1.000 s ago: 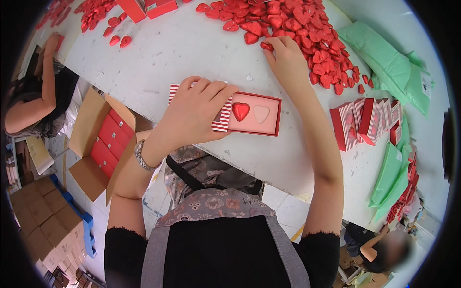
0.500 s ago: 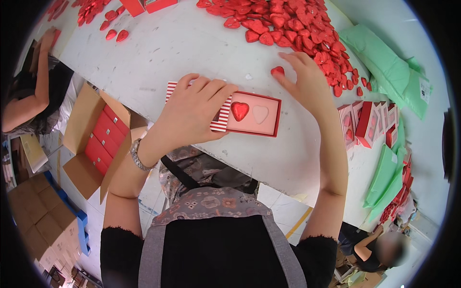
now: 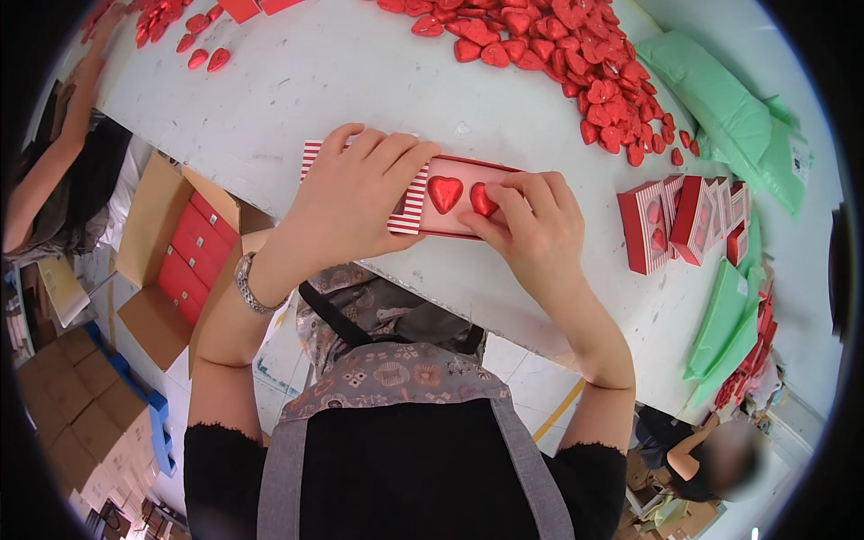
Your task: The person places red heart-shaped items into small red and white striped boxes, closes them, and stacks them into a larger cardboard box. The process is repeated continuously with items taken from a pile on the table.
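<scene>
A red gift box with a pink tray point(image 3: 438, 225) lies on the table in front of me, partly slid out of its red-and-white striped sleeve point(image 3: 413, 205). My left hand point(image 3: 364, 189) wraps over the sleeve and grips it. One red foil-wrapped heart point(image 3: 445, 193) sits in the tray beside the sleeve. To its right, a second foil heart point(image 3: 484, 200) is pinched between the thumb and fingers of my right hand point(image 3: 531, 216), at the tray's other hollow. The hand hides the tray's right end and part of that heart.
A large pile of foil hearts point(image 3: 576, 54) covers the table's far right. Striped boxes point(image 3: 648, 225) stand at the right, near green plastic bags point(image 3: 729, 108). At the left, an open carton point(image 3: 148, 220) holds red boxes. Co-workers are at far left point(image 3: 63, 180) and lower right point(image 3: 688, 450).
My right hand has come left and nearer, bringing a foil heart from above the table to the tray's right hollow. My left hand stays on the sleeve.
</scene>
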{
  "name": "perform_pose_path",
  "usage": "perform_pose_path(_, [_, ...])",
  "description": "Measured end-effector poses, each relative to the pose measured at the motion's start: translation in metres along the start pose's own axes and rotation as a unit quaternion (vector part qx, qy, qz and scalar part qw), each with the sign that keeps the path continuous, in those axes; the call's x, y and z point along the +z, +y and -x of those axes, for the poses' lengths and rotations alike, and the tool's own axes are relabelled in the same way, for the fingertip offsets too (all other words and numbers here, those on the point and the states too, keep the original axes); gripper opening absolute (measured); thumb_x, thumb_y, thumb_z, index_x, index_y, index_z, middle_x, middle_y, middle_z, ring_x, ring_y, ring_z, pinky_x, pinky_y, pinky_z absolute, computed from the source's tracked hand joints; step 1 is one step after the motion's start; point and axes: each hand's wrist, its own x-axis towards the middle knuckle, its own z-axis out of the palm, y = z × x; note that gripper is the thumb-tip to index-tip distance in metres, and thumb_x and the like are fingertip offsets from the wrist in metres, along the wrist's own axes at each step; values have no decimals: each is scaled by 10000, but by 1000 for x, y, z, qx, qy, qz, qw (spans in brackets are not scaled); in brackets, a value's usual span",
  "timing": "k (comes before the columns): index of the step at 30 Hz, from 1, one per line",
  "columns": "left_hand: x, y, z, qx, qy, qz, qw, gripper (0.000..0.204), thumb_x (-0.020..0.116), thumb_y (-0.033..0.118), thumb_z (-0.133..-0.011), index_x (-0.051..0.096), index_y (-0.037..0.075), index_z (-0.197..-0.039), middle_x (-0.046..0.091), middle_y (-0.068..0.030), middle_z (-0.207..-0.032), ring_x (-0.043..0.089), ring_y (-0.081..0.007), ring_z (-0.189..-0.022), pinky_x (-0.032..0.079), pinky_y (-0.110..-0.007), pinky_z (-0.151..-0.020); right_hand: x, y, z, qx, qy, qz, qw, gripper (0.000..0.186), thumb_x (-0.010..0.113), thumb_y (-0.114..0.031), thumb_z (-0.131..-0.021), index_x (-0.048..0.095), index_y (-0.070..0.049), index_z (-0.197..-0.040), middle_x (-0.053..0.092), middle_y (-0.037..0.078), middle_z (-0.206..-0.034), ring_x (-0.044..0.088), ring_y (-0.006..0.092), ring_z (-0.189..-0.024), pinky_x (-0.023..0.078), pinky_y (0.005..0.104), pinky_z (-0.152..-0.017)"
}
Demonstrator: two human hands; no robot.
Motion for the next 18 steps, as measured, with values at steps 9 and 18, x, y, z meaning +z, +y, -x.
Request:
perform_pose_path(9, [-2,1,-1,0,-7,-2,1000,841,836,328,-574,498,96,-1309,559,-78,-1200,524,-278,-1083,348,-465,-1042,1,-4,5,69,-11,-82,994,192,777,-122,-720,669,-59,-866,621,57,-894,563,244,-789,477,356,-657])
perform_pose_path(18, [-16,9,2,-4,26,-40,999,981,863,436,-533,461,46,-1338,541,-98,-1251,492,-299,-1210,246,-516,-1148,-16,-12,2,59,-40,-90,993,606,828,-268,-680,610,-112,-1223,536,104,-1301,499,320,-1181,421,466,-940])
